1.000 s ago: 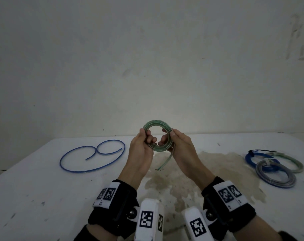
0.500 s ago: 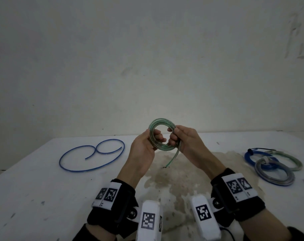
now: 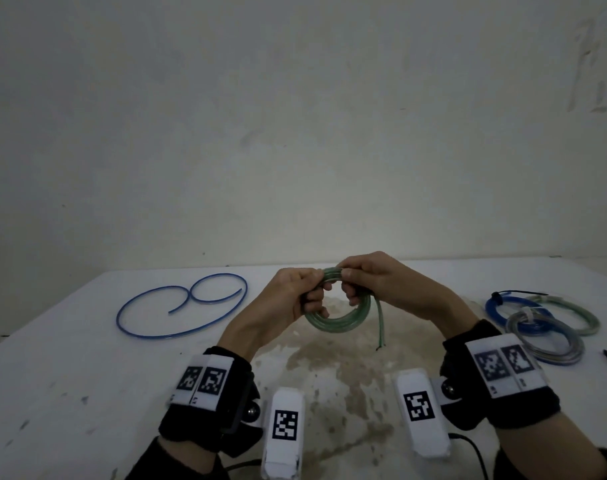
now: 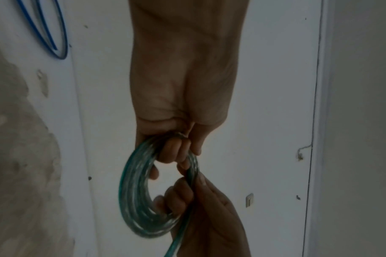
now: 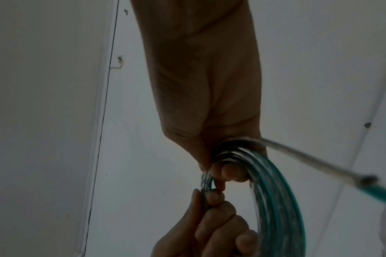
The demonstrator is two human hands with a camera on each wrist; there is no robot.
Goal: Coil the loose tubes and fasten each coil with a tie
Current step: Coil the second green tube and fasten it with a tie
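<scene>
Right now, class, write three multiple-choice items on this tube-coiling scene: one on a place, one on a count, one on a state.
1. Where does the loose blue tube lie?
A. left on the table
B. right on the table
C. in a hand

2. How many finished coils lie at the right?
A. one
B. three
C. five

3. What state is the green tube in?
A. flat
B. tied
C. coiled, end dangling

Answers: 1 A, it lies left of the left hand. 2 B, blue, green and grey overlap. 3 C, left hand and right hand grip it, no tie visible.

A stained white table (image 3: 70, 393) carries a loose blue tube (image 3: 177, 313) and three tied coils (image 3: 544, 323).
</scene>
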